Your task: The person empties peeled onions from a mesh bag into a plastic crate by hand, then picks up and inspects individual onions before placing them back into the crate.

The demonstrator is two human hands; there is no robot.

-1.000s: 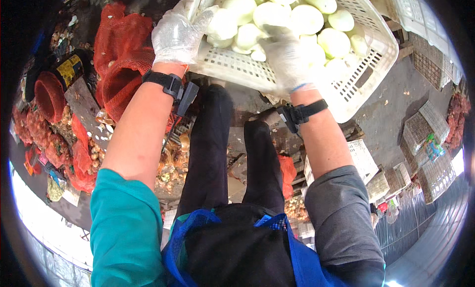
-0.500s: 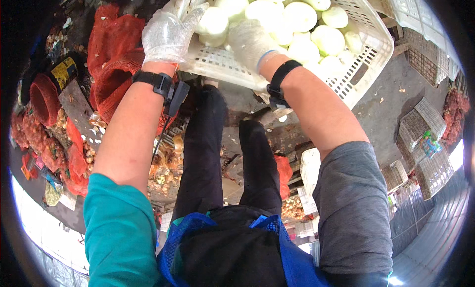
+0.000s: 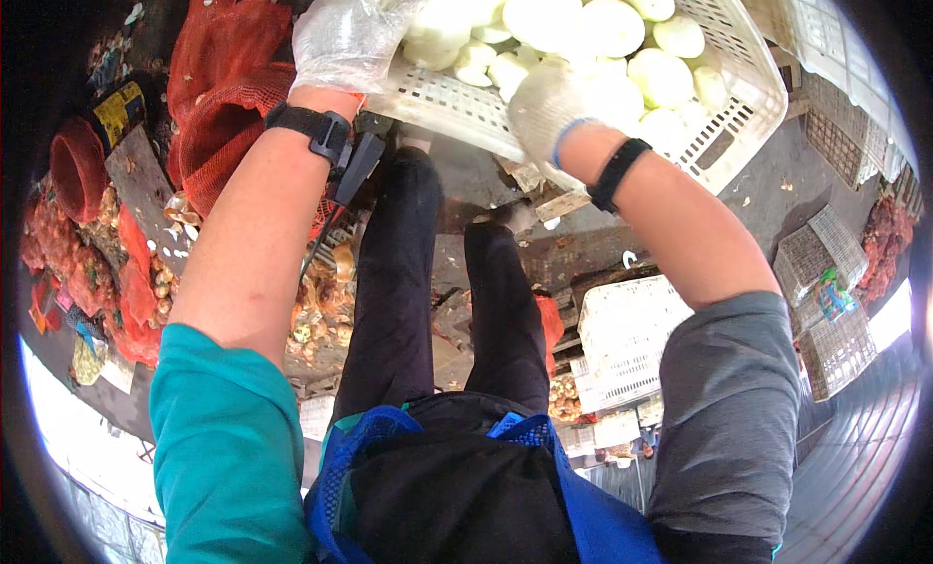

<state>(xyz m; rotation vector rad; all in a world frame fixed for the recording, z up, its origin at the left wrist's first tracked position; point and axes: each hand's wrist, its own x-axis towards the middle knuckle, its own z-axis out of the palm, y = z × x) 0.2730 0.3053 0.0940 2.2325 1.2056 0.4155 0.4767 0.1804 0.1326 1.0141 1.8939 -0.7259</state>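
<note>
A white plastic crate [image 3: 447, 96] with slotted walls holds several pale, peeled onions [image 3: 535, 20], some washed out by glare. In a clear plastic glove, my left hand [image 3: 350, 37] is closed on the crate's left edge, its thumb reaching over toward the onions. The tips of its other fingers are cut off at the top of the picture. My right hand [image 3: 552, 107], in a pale knit glove, is over the crate's near rim beside the nearest onions. Its fingers curl down out of sight, and whatever they touch is hidden.
Red mesh sacks [image 3: 228, 98] lie at the left, with another red mesh roll [image 3: 78, 170] beyond. Loose onions and skins [image 3: 321, 316] litter the floor around my legs. A second white crate [image 3: 632, 331] stands near my right arm, and grey crates [image 3: 826, 258] stand farther right.
My right hand has moved right and back over the near rim, uncovering small onions where it was. The crate and my left hand appear slightly farther up and right.
</note>
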